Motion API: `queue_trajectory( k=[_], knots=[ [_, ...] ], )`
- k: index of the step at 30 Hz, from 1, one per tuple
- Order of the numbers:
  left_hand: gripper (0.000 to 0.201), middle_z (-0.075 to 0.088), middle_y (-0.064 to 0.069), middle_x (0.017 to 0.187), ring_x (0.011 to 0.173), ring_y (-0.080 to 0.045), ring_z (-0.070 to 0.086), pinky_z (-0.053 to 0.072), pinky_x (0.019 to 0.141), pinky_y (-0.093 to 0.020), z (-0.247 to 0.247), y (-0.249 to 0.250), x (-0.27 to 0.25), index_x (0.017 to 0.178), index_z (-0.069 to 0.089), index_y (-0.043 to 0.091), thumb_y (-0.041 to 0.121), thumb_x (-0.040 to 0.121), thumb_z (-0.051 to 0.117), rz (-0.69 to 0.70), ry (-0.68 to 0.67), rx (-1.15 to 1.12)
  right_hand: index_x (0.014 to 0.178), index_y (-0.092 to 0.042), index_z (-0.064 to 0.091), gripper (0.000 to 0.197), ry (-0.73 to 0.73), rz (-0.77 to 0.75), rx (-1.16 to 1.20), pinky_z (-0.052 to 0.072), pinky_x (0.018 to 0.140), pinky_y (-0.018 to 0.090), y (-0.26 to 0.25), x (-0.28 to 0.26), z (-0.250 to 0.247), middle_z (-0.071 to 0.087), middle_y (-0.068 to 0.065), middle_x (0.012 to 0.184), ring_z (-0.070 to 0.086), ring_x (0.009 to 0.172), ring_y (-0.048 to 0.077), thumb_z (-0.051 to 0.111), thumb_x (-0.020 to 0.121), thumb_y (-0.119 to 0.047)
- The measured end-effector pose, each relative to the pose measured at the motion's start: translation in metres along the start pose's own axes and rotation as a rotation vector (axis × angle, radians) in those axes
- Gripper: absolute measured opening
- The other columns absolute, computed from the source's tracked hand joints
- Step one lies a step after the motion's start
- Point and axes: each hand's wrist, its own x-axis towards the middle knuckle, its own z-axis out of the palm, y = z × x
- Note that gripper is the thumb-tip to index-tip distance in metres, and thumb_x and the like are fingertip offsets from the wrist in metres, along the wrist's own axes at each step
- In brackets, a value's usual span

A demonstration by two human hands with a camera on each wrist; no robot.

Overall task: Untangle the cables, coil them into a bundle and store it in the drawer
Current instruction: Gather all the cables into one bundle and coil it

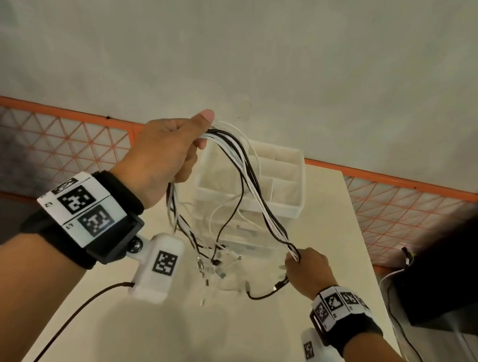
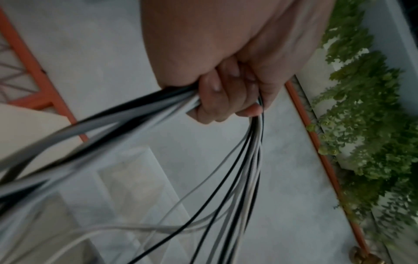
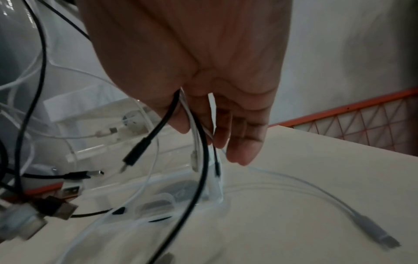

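Observation:
A bundle of black and white cables (image 1: 259, 200) arcs in the air above the cream table (image 1: 342, 250). My left hand (image 1: 187, 152) is raised and grips one part of the bundle, fingers (image 2: 217, 100) curled round the strands (image 2: 248, 160). Lower and to the right, my right hand (image 1: 293, 260) pinches the far bend of the loop; strands (image 3: 199, 142) run between its thumb and fingers (image 3: 239, 142). Loose plug ends (image 1: 211, 262) dangle in front of the translucent white drawer unit (image 1: 295, 210). A black plug (image 3: 135, 155) hangs below my right thumb.
The drawer unit has an open divided tray on top. A white cable end (image 3: 373, 230) lies on the table to the right. An orange mesh fence (image 1: 58, 144) runs behind the table, a black box (image 1: 441, 290) stands at right, and green plants (image 2: 361, 125) line the wall.

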Motion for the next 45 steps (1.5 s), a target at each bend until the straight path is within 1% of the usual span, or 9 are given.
queue_trajectory(
  k=[6,9,12,16,18,25,33,38,45],
  knots=[
    [0.042,0.023,0.010,0.038,0.035,-0.009,0.015,0.010,0.043,-0.024,0.005,0.005,0.000,0.066,0.046,0.014,0.044,0.095,0.057,-0.007,-0.042,-0.088,0.089,-0.010,0.061,0.018,-0.119,0.082,0.007,0.055,0.082,0.038,0.005,0.000,0.010,0.066,0.015,0.105,0.066,0.095,0.036,0.044,0.095,-0.016],
    [0.043,0.022,0.010,0.040,0.035,-0.009,0.014,0.013,0.040,-0.021,0.007,-0.005,0.001,0.066,0.047,0.015,0.045,0.096,0.056,-0.025,-0.079,-0.015,0.133,-0.020,0.058,0.052,-0.027,-0.030,0.133,0.053,0.076,0.024,0.007,0.003,0.008,0.066,0.011,0.116,0.066,0.098,0.029,0.040,0.089,0.001],
    [0.043,0.022,0.009,0.041,0.036,-0.009,0.015,0.015,0.038,-0.019,0.010,-0.013,0.001,0.066,0.047,0.015,0.044,0.096,0.056,-0.044,-0.063,0.003,0.134,-0.025,0.058,0.058,0.124,-0.188,0.290,0.051,0.088,0.027,0.008,0.003,0.003,0.060,0.006,0.115,0.063,0.103,0.027,0.044,0.088,0.008],
    [0.042,0.024,0.010,0.040,0.034,-0.009,0.017,0.017,0.037,-0.019,0.007,-0.009,0.005,0.067,0.047,0.016,0.044,0.095,0.057,-0.035,-0.025,-0.030,0.142,-0.028,0.048,0.052,-0.074,-0.018,0.032,0.049,0.098,0.038,0.019,0.002,0.004,0.053,0.009,0.131,0.057,0.119,0.031,0.055,0.092,-0.014],
    [0.042,0.024,0.010,0.039,0.034,-0.009,0.016,0.015,0.039,-0.020,0.003,-0.006,0.007,0.066,0.048,0.015,0.045,0.095,0.058,-0.017,-0.029,-0.006,0.148,-0.029,0.037,0.071,-0.150,-0.010,-0.087,0.046,0.104,0.040,0.021,-0.001,0.000,0.049,0.009,0.137,0.053,0.126,0.030,0.069,0.085,-0.030],
    [0.042,0.022,0.009,0.040,0.036,-0.011,0.014,0.015,0.039,-0.018,0.007,-0.010,0.004,0.065,0.048,0.013,0.040,0.095,0.058,-0.027,-0.132,0.083,0.116,-0.023,0.067,0.029,0.140,-0.526,0.631,0.053,0.080,0.021,-0.068,-0.029,-0.055,0.072,-0.010,0.110,0.068,0.097,0.008,0.074,0.088,-0.017],
    [0.043,0.024,0.005,0.043,0.039,-0.014,0.014,0.014,0.044,-0.022,-0.009,-0.014,0.000,0.059,0.052,0.017,0.043,0.092,0.062,0.026,-0.118,0.161,0.087,-0.024,0.074,0.012,0.052,-0.632,0.846,0.054,0.065,0.036,-0.129,-0.038,-0.055,0.072,0.008,0.078,0.059,0.067,0.017,0.079,0.085,-0.014],
    [0.044,0.027,0.008,0.037,0.034,-0.012,0.018,0.018,0.039,-0.017,-0.020,-0.014,0.000,0.061,0.053,0.012,0.043,0.092,0.063,0.056,0.033,0.210,0.073,-0.024,0.063,0.022,-0.017,-0.652,0.519,0.041,0.057,0.019,-0.110,-0.028,-0.035,0.051,-0.012,0.056,0.046,0.052,0.006,0.070,0.091,-0.034],
    [0.045,0.026,0.001,0.046,0.034,-0.009,0.021,0.021,0.041,-0.019,-0.020,-0.020,-0.002,0.062,0.059,0.012,0.047,0.089,0.064,0.070,0.041,0.332,0.094,-0.026,0.072,0.034,-0.090,-0.520,0.191,0.050,0.071,0.021,-0.076,-0.017,-0.010,0.075,-0.008,0.072,0.067,0.068,0.002,0.049,0.100,-0.050]
  ],
)
